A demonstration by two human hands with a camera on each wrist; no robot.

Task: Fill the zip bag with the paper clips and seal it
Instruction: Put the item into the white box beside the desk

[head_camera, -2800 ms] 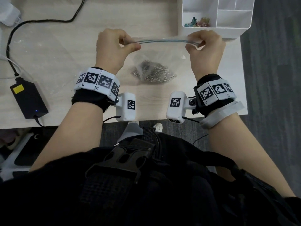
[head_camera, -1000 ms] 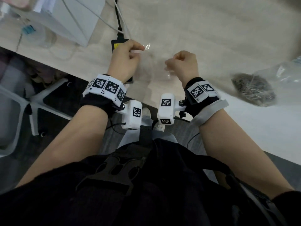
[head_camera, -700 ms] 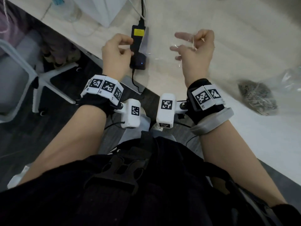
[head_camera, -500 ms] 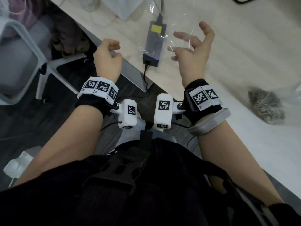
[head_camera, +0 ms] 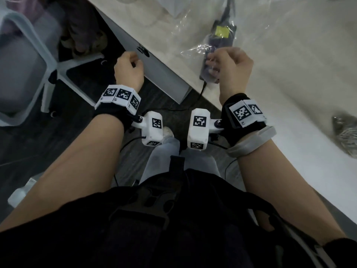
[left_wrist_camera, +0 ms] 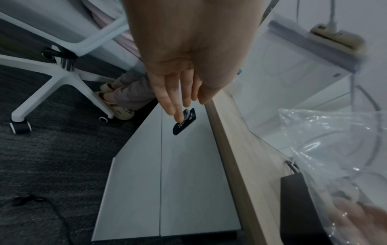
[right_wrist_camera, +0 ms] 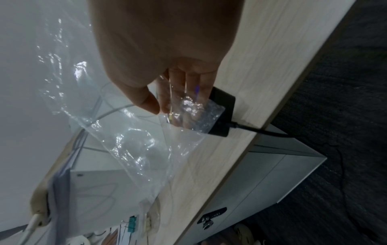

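Note:
A crumpled, empty clear plastic bag (head_camera: 204, 26) lies over the table's left end. My right hand (head_camera: 216, 62) grips its near corner; in the right wrist view the thumb and fingers (right_wrist_camera: 184, 92) pinch the film (right_wrist_camera: 136, 140). A second clear bag holding a heap of metal paper clips (head_camera: 345, 136) lies on the table at the far right, away from both hands. My left hand (head_camera: 133, 64) hangs off the table edge over a grey cabinet, holding nothing; in the left wrist view its fingers (left_wrist_camera: 173, 99) point down, fairly straight.
A black power adapter (head_camera: 218, 41) with a yellow label and its cable lies under the empty bag. The grey drawer cabinet (head_camera: 164, 78) with a lock plate (left_wrist_camera: 184, 122) stands below the table edge (left_wrist_camera: 230, 157). A white office chair (head_camera: 38, 60) is at the left.
Both hands let go of the filled bag, which now lies at the right. My right hand's spread fingers closed on the empty bag. The left hand dropped off the table edge.

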